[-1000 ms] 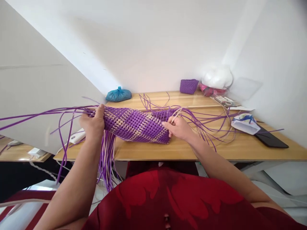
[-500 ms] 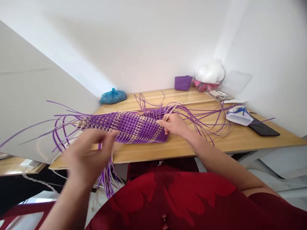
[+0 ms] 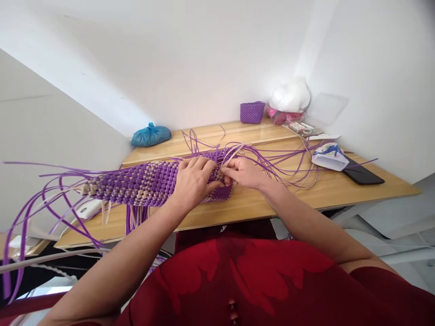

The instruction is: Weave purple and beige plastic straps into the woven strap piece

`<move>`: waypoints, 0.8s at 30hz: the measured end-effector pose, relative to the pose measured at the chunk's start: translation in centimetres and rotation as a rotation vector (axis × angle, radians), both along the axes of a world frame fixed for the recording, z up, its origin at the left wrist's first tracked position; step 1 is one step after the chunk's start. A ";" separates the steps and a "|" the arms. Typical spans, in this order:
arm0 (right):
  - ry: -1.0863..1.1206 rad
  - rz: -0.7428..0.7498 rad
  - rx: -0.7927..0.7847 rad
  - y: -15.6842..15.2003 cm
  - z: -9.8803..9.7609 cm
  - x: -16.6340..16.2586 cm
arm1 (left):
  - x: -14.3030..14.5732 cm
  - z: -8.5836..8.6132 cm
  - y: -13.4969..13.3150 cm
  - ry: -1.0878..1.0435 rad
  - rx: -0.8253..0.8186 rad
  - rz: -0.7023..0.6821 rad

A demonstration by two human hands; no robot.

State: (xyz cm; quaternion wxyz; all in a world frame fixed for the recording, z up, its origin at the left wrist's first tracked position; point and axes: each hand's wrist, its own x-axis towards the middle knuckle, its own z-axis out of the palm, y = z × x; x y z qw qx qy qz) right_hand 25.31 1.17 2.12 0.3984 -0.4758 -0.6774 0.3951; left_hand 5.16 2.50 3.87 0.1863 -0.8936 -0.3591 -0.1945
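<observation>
The left hand (image 3: 193,181) is lying across the woven purple-and-beige piece (image 3: 136,181) at the centre of the frame, its thumb pointing toward the right hand (image 3: 246,173). Whether the left fingers are gripping the weave cannot be told. The right hand, just right of centre, is pinching a beige strand (image 3: 234,153) between thumb and forefinger near the right end of the piece.

The woven piece is extending from left of centre to the centre, its right part resting on the wooden table (image 3: 272,199). Loose purple strips (image 3: 44,192) are curving from its left end toward the left edge of the frame. Further strips (image 3: 136,217) are hanging below it, and a purple bundle (image 3: 268,165) is spreading over the table to the right.

At the upper centre-left, a tied blue bag (image 3: 151,136) is sitting near the wall. Right of upper centre, a small purple basket (image 3: 252,112) is standing beside a white bag (image 3: 290,96). At the right, a white packet (image 3: 329,156) is lying beside a flat black object (image 3: 365,171).
</observation>
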 end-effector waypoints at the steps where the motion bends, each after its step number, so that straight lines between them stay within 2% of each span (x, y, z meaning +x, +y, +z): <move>1: 0.013 -0.034 -0.012 0.0 -0.1 -0.2 | 0.1 0.1 -0.1 0.008 0.006 0.012; 7: 0.085 -0.130 -0.053 0.4 -0.3 -1.2 | 0.5 1.0 0.1 0.015 -0.089 -0.005; 11: 0.076 -0.124 0.076 0.4 -0.8 -1.1 | 1.0 1.5 -0.1 0.054 -0.162 0.049; 17: 0.098 -0.226 0.250 0.5 -1.3 -0.8 | 1.7 1.6 -0.8 -0.027 -0.250 0.097; 20: 0.016 -0.206 0.239 0.6 0.4 -0.4 | 1.7 2.0 -0.6 -0.117 -0.368 0.145; 22: -0.073 -0.211 0.262 1.0 2.5 0.0 | 1.7 2.4 -0.3 -0.153 -0.445 0.164; 24: -0.111 -0.245 0.348 1.7 5.4 0.4 | 1.7 2.6 -0.1 -0.160 -0.497 0.149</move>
